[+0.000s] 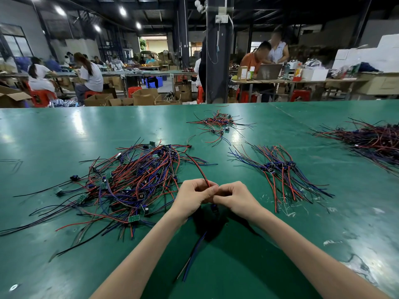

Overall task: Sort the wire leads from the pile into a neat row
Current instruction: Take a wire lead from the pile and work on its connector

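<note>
Bright overhead light, sharp foreground, wide-angle warp.
Ceiling lamps (122, 11) throw white glare patches on the green table (43, 147); dark shadow (207, 225) under left hand (193, 197) and right hand (236, 198); far background dimmer, softer; frame edges bend outward.

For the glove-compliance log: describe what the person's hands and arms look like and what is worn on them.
The left hand and right hand are bare: no gloves, rings or finger cots show. Both forearms are uncovered to the frame's edge, with no sleeve, watch or wristband visible.

table mat (64, 134): glossy green, scuffed | wire leads (133, 182): smooth plastic insulation
</note>
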Tool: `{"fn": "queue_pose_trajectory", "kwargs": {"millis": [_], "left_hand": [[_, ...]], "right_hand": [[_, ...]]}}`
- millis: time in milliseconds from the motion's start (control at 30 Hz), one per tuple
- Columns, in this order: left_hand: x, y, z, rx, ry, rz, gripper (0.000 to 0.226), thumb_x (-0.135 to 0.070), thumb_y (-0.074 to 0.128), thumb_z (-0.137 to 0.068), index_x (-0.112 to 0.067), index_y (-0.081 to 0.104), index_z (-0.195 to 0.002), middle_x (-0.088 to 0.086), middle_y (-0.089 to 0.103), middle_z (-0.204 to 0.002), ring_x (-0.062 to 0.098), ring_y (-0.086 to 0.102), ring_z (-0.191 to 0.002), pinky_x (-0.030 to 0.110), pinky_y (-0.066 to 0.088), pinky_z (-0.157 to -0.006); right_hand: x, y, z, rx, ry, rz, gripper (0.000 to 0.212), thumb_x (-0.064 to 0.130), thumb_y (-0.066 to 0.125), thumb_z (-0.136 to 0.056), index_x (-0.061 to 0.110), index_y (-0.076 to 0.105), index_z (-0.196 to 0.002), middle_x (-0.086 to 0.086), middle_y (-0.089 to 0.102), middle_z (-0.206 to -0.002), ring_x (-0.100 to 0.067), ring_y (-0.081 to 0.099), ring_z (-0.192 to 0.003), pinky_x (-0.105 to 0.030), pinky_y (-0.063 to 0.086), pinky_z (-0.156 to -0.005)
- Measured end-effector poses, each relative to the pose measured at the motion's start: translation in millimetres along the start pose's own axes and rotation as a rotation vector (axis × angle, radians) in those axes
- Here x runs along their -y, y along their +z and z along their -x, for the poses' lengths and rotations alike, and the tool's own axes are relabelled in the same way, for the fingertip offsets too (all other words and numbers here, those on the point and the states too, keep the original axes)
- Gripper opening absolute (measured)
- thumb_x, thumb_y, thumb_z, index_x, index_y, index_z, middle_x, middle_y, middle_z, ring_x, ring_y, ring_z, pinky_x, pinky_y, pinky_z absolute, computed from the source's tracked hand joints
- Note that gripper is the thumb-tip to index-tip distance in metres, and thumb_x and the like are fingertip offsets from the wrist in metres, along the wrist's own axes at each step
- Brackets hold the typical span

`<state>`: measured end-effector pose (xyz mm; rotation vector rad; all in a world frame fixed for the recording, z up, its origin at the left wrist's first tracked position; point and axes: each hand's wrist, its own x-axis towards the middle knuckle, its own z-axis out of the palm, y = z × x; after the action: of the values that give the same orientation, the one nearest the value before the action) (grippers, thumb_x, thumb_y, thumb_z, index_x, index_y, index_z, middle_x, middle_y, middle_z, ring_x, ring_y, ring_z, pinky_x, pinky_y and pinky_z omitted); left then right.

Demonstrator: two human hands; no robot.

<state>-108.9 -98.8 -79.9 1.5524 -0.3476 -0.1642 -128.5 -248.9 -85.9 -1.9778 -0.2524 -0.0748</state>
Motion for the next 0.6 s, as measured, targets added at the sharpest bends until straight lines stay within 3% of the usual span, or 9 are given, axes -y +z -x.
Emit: {"fn": "queue_pose_trajectory", "kwargs": {"millis": [167, 300, 467, 600], "left_hand": [[-0.4, -1.6, 0.0, 0.002, 0.039, -0.121, 0.004, -0.007, 0.066, -0.087, -0.007, 0.07, -0.086, -0.006, 0.065, -0.061, 0.005, 0.057, -0.056, 0.018, 0.047, -0.061], [-0.4, -1.8, -0.5, -0.021, 0.063, -0.14, 0.01, -0.006, 0.067, -0.086, -0.014, 0.07, -0.08, 0.001, 0.066, -0.065, 0.017, 0.06, -0.064, 0.031, 0.05, -0.07], [2.1, -2.7, -3.4, -0.056, 0.098, -0.213, 0.011, -0.007, 0.069, -0.084, -0.016, 0.071, -0.077, 0.01, 0.068, -0.069, 0.021, 0.062, -0.067, 0.043, 0.054, -0.077], [3.9, -3.4, -4.7, -0.079, 0.119, -0.277, 0.009, -0.009, 0.07, -0.084, -0.014, 0.072, -0.077, 0.01, 0.069, -0.071, 0.02, 0.062, -0.069, 0.048, 0.055, -0.079]], "right_hand": [[-0.7, -0.5, -0.2, -0.013, 0.013, -0.033, 0.009, 0.014, 0.073, -0.079, 0.005, 0.075, -0.079, 0.0, 0.055, -0.065, -0.01, 0.044, -0.065, -0.03, 0.036, -0.063], [-0.4, -1.1, -0.8, -0.008, 0.019, -0.036, 0.013, 0.015, 0.074, -0.079, 0.002, 0.074, -0.081, -0.001, 0.054, -0.065, -0.01, 0.042, -0.064, -0.028, 0.034, -0.061], [2.7, -1.0, 1.7, -0.001, 0.029, -0.074, 0.004, 0.011, 0.074, -0.079, 0.009, 0.077, -0.078, 0.003, 0.058, -0.064, -0.004, 0.044, -0.06, -0.019, 0.036, -0.056], [7.2, -0.8, 3.1, 0.011, 0.027, -0.079, 0.015, 0.01, 0.074, -0.08, 0.016, 0.073, -0.067, 0.003, 0.055, -0.06, -0.003, 0.041, -0.056, -0.016, 0.033, -0.052]]}}
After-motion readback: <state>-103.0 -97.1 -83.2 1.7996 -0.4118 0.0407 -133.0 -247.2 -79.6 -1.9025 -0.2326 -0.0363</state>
